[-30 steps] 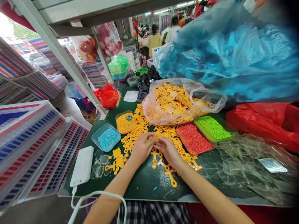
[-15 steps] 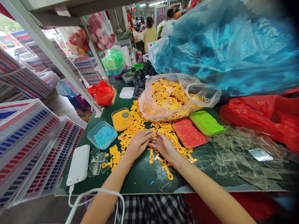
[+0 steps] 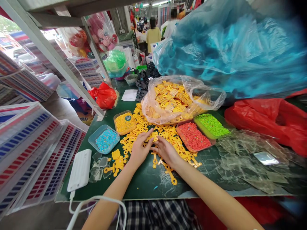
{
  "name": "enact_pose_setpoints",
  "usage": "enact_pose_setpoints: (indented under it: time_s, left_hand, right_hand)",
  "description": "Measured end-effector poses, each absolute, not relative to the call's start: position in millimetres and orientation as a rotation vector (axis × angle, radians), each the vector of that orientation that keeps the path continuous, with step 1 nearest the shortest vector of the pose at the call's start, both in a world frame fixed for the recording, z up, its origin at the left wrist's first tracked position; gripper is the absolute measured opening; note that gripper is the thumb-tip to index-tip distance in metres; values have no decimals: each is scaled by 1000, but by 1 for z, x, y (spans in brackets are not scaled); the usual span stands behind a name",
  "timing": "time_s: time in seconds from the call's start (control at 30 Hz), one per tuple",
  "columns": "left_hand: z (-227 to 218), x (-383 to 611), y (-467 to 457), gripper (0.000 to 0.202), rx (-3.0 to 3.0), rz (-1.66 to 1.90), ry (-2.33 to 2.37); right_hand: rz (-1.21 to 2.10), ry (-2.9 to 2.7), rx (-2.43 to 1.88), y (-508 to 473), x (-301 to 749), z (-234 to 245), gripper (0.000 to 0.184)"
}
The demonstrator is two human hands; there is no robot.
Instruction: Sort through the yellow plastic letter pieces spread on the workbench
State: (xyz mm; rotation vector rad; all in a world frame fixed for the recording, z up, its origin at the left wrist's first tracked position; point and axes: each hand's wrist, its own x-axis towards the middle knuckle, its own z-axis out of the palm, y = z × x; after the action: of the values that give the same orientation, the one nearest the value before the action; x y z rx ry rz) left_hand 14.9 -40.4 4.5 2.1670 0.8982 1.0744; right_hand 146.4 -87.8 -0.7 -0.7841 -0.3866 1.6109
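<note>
My left hand (image 3: 140, 150) and right hand (image 3: 166, 152) rest with fingers loosely spread, pinching nothing, on yellow plastic pieces (image 3: 171, 135) mid-way across the green mat (image 3: 146, 188).

The one camera rides on the person's head, facing forward and steeply down over a green work table (image 3: 148, 188); it looks from close above the left hand (image 3: 141, 150) and right hand (image 3: 166, 152), both low in frame; its wide view bends the edges; the far workshop (image 3: 153, 32) runs along the top.
</note>
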Motion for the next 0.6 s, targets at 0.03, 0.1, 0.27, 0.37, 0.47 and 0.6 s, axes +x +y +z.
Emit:
enact_pose_setpoints:
  time_s: [0.03, 0.1, 0.27, 0.37, 0.47, 0.6]
  left_hand:
    - [4, 15, -40, 38, 2094, 1093, 940]
    - [4, 15, -37, 44, 1917, 1095, 1014]
    - [21, 3, -25, 44, 1543, 710, 982]
    - [33, -10, -27, 49, 1517, 586, 940]
    - [35, -26, -34, 52, 1540, 569, 991]
    - [25, -40, -43, 47, 1678, 530, 1087]
  right_hand:
    - [1602, -398, -783, -88, 146, -1, 26]
    - [1578, -459, -789, -87, 145, -2, 29]
    - [1474, -675, -945, -87, 142, -8, 38]
    - [1450, -890, -1070, -92, 142, -11, 45]
    - [1177, -1360, -1247, -98, 144, -7, 51]
    - [727, -1903, -1386, -101, 152, -2, 49]
